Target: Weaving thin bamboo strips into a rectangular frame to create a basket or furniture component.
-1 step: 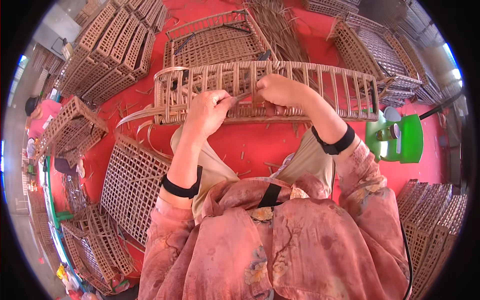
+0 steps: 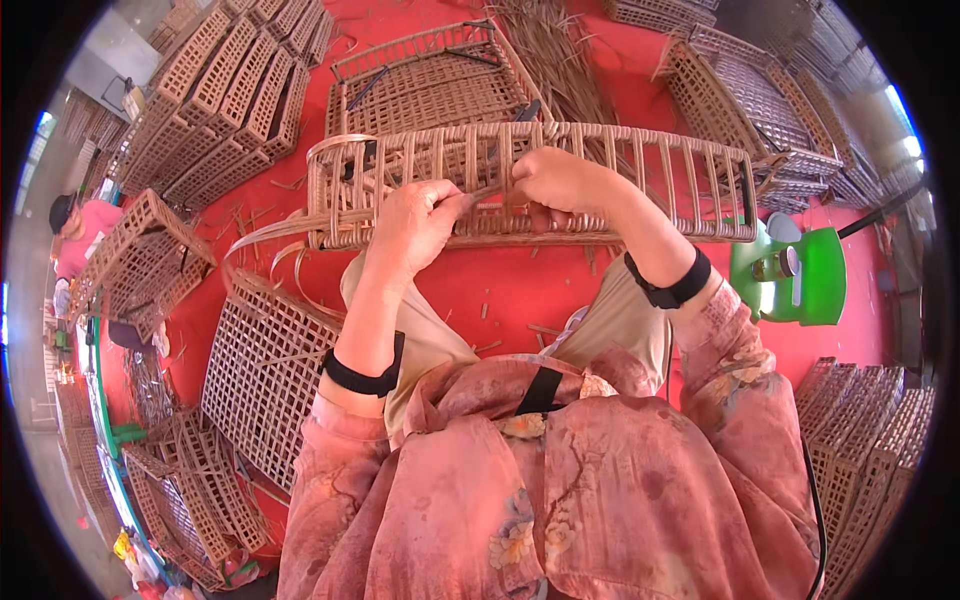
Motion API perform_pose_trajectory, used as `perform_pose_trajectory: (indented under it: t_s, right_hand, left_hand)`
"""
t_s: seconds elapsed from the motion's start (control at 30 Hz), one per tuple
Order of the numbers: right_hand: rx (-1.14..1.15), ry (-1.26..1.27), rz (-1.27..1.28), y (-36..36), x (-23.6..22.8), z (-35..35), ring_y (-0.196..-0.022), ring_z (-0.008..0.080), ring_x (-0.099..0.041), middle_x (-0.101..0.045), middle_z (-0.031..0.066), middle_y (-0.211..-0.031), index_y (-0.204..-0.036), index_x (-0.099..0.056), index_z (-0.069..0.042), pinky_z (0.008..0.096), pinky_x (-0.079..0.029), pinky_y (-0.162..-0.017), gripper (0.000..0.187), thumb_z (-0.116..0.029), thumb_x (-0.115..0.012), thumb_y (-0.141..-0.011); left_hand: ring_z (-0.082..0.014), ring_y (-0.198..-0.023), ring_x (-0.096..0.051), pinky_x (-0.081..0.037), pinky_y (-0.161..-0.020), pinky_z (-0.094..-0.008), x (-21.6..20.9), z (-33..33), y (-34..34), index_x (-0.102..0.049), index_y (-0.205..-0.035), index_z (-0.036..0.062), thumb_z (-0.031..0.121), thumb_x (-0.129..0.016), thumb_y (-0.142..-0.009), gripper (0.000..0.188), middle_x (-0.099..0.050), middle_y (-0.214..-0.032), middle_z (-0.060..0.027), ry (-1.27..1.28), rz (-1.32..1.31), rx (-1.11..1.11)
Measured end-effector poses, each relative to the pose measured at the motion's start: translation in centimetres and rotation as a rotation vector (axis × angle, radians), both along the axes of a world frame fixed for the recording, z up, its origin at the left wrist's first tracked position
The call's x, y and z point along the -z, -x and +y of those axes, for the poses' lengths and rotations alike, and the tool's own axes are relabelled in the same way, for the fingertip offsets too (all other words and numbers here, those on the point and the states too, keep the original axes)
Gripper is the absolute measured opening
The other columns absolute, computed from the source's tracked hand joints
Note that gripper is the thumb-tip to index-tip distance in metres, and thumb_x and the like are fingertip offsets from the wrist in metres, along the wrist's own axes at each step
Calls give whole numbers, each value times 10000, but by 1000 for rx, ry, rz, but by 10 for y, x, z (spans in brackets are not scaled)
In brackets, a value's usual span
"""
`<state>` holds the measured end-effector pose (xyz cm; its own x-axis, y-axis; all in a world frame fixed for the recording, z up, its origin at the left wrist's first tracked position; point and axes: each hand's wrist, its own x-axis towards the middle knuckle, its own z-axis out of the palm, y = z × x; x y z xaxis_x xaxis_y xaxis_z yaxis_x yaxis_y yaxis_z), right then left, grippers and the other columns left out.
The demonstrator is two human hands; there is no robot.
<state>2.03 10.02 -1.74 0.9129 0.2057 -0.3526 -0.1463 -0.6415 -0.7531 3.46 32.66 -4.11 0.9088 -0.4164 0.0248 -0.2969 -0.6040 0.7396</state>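
Note:
In front of me a long woven rattan basket (image 2: pixel 655 135) lies on its side, with its slatted wall toward me. My left hand (image 2: pixel 415 222) has thumb and forefinger pinched together on a thin rattan strip (image 2: pixel 487 192) at the middle of the slats. My right hand (image 2: pixel 565 185) is curled closed at the slats just to the right, its fingertips partly hidden behind the wall; what it grips does not show clearly. Long loose strip ends (image 2: pixel 268 234) stick out past the basket's left end.
Another basket frame (image 2: pixel 430 95) stands behind. Stacked baskets (image 2: pixel 225 85) rise at far left, others (image 2: pixel 860 430) at right. A woven panel (image 2: pixel 265 375) leans near my left knee. A green stool (image 2: pixel 822 280) holds a jar (image 2: pixel 775 265). A person (image 2: pixel 85 235) sits at left.
The loose strip ends at the left have shifted slightly outward to the left. Both my hands keep nearly the same place.

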Motion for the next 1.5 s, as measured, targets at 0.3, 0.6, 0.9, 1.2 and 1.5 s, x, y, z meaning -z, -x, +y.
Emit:
perform_pose_trajectory:
  t_s: [0.3,0.6,0.9,1.2,1.5]
  right_hand:
    - [377,-16,-426,92,-46,-30,-550,129,-579,-630,63,-627,-864,-714,-15,306,-452,-514,157,-152,-665,-924]
    - [2,410,-882,62,12,-74,-591,201,-668,-707,132,-744,-936,-698,37,335,-535,-554,191,-110,-631,-833]
    - [144,89,-62,37,-13,-57,-578,263,-701,-682,129,-626,-804,-700,30,365,-567,-604,193,-110,-577,-853]
    - [236,178,-482,105,-46,-98,-514,260,-636,-646,136,-612,-897,-731,-18,382,-514,-561,247,-221,-593,-922]
    - [236,167,-359,62,6,-133,-474,132,-571,-632,87,-585,-1184,-693,-8,313,-436,-463,324,-170,-511,-970]
  left_hand:
    - [-156,-780,-623,-512,-751,-288,-1,-52,4,-688,-1164,53,227,-635,-980,259,-604,-1197,-82,335,-334,309]
    - [-219,-624,-678,-505,-609,-359,-17,-66,24,-739,-866,32,258,-713,-883,228,-704,-695,-109,208,-92,-34]
    - [-167,-646,-631,-480,-628,-311,9,-92,12,-743,-883,31,205,-708,-883,177,-682,-737,-91,45,-132,83]
    - [-151,-718,-643,-502,-669,-292,-4,-130,18,-720,-1051,26,233,-676,-948,236,-656,-1029,-72,321,-267,338]
    - [-291,-598,-662,-504,-594,-384,-7,-139,38,-719,-825,2,210,-687,-871,216,-684,-685,-152,202,-158,40]
